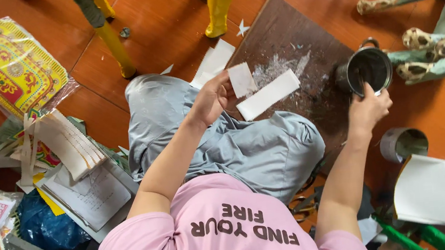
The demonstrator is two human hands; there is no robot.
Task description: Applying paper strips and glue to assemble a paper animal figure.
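My left hand (210,100) pinches a small white paper piece (241,79) above the dark board (279,31), just beside a longer white strip (268,95) lying there. My right hand (367,110) is closed around something thin at the metal pot (366,69); I cannot tell what it is.

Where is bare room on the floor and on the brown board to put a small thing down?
Bare floor lies between the yellow legs. More lies right of the grey roll, above the white sheet. The board is bare at its upper end. It is crowded at the paper piles on the left and beside the pot.
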